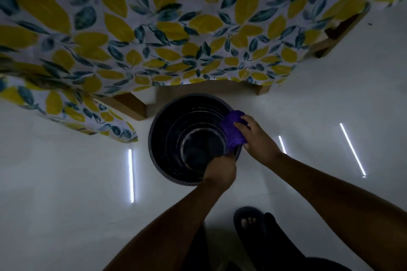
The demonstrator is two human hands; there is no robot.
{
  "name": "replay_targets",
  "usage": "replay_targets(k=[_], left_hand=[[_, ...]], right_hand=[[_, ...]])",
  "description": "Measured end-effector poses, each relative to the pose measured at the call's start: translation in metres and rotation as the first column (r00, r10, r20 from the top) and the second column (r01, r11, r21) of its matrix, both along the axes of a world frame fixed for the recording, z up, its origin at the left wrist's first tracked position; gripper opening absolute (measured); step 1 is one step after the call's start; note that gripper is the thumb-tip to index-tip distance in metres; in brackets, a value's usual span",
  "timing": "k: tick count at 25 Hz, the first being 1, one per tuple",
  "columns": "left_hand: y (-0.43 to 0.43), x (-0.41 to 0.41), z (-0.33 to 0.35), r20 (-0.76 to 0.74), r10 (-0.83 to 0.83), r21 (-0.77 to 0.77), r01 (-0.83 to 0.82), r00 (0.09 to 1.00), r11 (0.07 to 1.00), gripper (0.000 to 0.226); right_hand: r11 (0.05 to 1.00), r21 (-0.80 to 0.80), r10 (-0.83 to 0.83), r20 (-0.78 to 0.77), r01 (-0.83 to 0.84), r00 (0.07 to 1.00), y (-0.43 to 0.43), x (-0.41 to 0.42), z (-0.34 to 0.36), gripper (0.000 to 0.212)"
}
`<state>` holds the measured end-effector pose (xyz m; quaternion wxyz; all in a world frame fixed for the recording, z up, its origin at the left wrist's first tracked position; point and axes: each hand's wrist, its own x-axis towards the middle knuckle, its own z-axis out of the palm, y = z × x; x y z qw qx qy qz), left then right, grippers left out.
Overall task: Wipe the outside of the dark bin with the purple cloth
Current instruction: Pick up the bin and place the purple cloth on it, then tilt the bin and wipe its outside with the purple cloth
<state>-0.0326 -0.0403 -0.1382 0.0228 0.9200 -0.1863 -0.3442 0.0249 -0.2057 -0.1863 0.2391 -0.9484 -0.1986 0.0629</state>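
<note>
Dark bin point(176, 138) upright on the pale floor point(66, 182), just near of the leaf-print tablecloth point(154, 28). Purple cloth point(231, 132) draped over the right rim. Right hand point(257, 138) pressing it there, fingers curled. Left hand point(220, 170) clamped on the near rim.

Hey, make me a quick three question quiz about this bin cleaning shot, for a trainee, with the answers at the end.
1. True or false: the purple cloth lies on the floor.
2. Which hand presses the cloth on the dark bin? A left, B right.
3. Fill in: the left hand grips the bin's near ____.

Key: 1 false, it drapes over the rim; 2 B, the right hand; 3 rim.
</note>
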Motion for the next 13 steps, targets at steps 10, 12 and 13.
replay_targets(k=[10, 12, 13], left_hand=[[0.084, 0.054, 0.053, 0.219, 0.413, -0.497, -0.263, 0.884, 0.827, 0.027], [0.092, 0.054, 0.04, 0.122, 0.501, -0.573, -0.351, 0.857, 0.741, 0.026], [0.094, 0.055, 0.036, 0.052, 0.558, -0.599, -0.422, 0.828, 0.681, 0.026]], right_hand=[[0.99, 0.126, 0.05, 0.16, -0.07, 0.986, 0.025, 0.066, 0.082, 0.06], [0.989, 0.139, 0.025, 0.147, -0.045, 0.989, 0.022, 0.059, 0.082, 0.061], [0.99, 0.137, 0.017, 0.151, -0.038, 0.988, 0.019, 0.054, 0.078, 0.062]])
